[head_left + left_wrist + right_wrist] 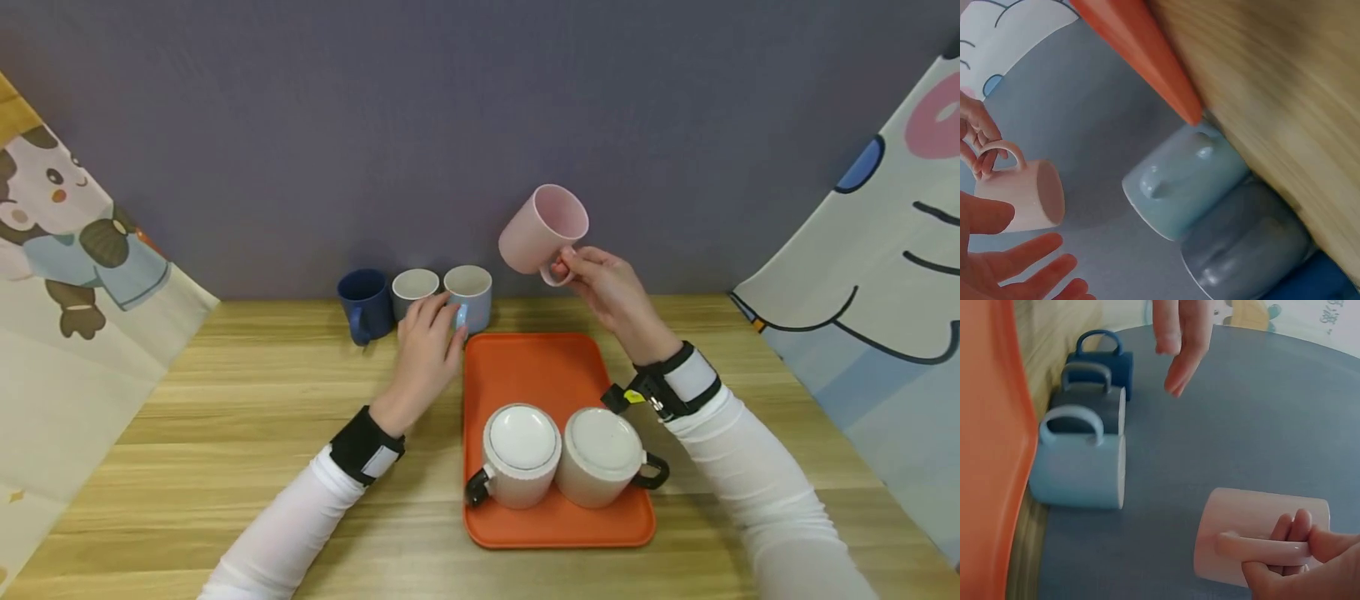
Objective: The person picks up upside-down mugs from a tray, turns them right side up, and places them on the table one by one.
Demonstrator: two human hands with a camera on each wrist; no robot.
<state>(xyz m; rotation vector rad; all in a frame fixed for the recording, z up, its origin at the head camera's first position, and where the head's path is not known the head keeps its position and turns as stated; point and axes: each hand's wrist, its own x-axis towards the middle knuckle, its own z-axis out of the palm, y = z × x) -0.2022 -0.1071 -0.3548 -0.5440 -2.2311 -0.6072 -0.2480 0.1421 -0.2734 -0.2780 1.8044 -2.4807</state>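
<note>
My right hand [611, 296] grips the handle of a pink mug [522, 237], raised against the grey backdrop and tilted with its mouth facing up and to the right. The left hand [427, 346] hovers over the mug row, its fingers loosely spread and holding nothing. Nearest to it, a light blue mug [1079, 472] stands upright, apart from the fingertips in the right wrist view. Beside that mug are a grey mug [1094, 409] and a dark blue mug [369, 312], both upright with handles toward me.
An orange tray [525, 367] lies on the wooden table in front of the row. Two pale mugs with black handles stand upside down on its near half, one on the left [521, 479], one on the right [592, 479]. The grey backdrop [300, 150] rises behind the mugs.
</note>
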